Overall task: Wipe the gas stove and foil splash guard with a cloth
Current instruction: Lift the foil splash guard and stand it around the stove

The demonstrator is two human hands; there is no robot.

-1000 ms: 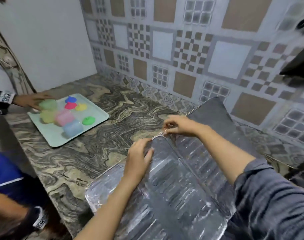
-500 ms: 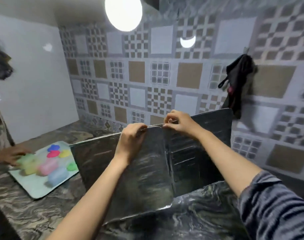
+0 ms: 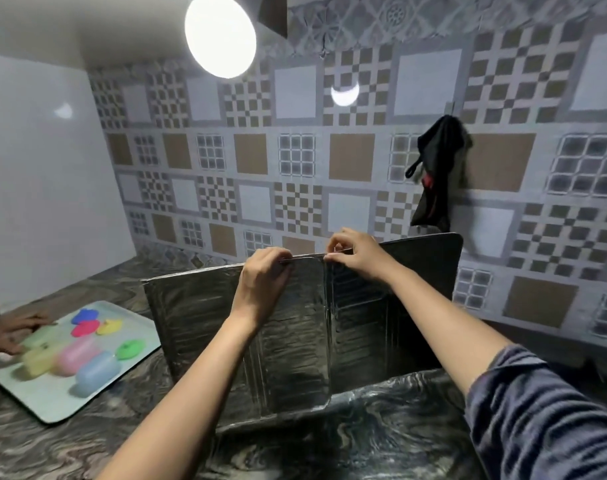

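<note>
Left of the foil splash guard (image 3: 198,317), a pale tray (image 3: 42,403) of little coloured boxes (image 3: 77,355) lies on the counter (image 3: 381,427). Another person's hand (image 3: 9,332) rests on the tray. The guard stands up on the counter in front of the tiled wall, bent at a fold in its middle. The left hand (image 3: 260,289) has its grip curled over the guard's top edge, just left of the fold. The right hand (image 3: 357,258) pinches that edge just right of the fold. Above the guard's right end, a black cloth (image 3: 437,174) hangs on the wall. No stove shows.

I think the step is standing the guard up by itself. To do it well, hold firm but soft, since foil dents easily. Open the fold wide so the guard won't tip, and mind the tray close by.
</note>
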